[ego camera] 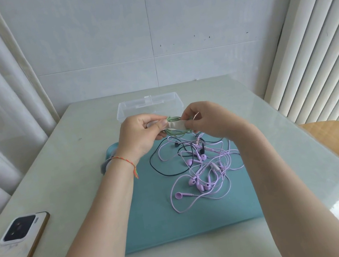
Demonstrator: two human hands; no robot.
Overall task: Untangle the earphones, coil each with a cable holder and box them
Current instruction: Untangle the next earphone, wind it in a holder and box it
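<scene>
Head view: both hands are raised above the far edge of a teal mat (178,220) on a pale table (74,148). The left hand (140,134) pinches one end of a whitish cable holder (176,125) between thumb and forefinger, fingers curled. The right hand (209,119) pinches the holder's other end, fingers likewise curled. A coiled bundle of green earphones (172,119) sits inside the holder, held between the 2 hands and clear of the mat. Just behind the hands stands a clear plastic box (149,103), lid off or open; which one cannot be told. On the mat below the right hand lies a tangle of pink earphones (205,180), several earbuds visible, the cords looped over each other. A black earphone cable (159,167) lies at the tangle's left side, crossing into it. A pale blue object (110,157) shows partly behind the left wrist, its nature not discernible. The left wrist carries a multicoloured string bracelet (124,160). A phone (16,246) lies face down near the table's left edge, well apart from the mat.
</scene>
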